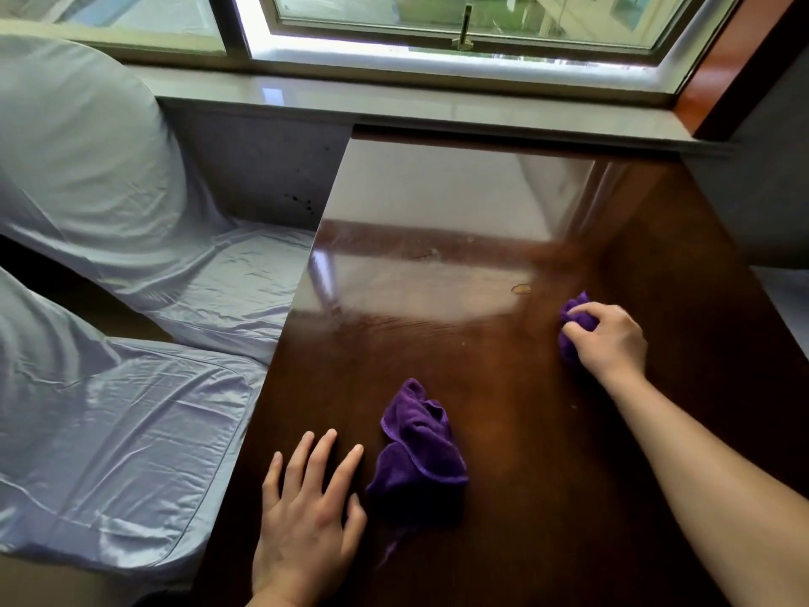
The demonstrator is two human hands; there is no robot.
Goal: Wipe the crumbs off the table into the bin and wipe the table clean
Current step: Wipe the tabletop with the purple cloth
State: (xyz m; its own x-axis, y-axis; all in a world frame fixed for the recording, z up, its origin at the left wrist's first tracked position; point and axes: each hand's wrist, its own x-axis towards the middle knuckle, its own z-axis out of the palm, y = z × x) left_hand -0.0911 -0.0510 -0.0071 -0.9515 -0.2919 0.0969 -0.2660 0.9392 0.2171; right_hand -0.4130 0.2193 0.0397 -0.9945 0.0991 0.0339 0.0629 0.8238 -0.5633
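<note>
A glossy dark wooden table (503, 387) fills the middle and right of the head view. My right hand (608, 339) presses a bunched purple cloth (571, 317) onto the table at the right. A second purple cloth (420, 449) lies crumpled near the front, untouched. My left hand (306, 514) rests flat on the table just left of it, fingers spread. A pale chipped spot or crumb (521, 289) shows left of and beyond my right hand, and faint specks (431, 254) lie farther back. No bin is in view.
Two chairs in shiny pale blue covers (109, 387) stand against the table's left edge. A grey window sill (394, 107) and window run along the far side. A dark wall (757, 199) borders the table's far right.
</note>
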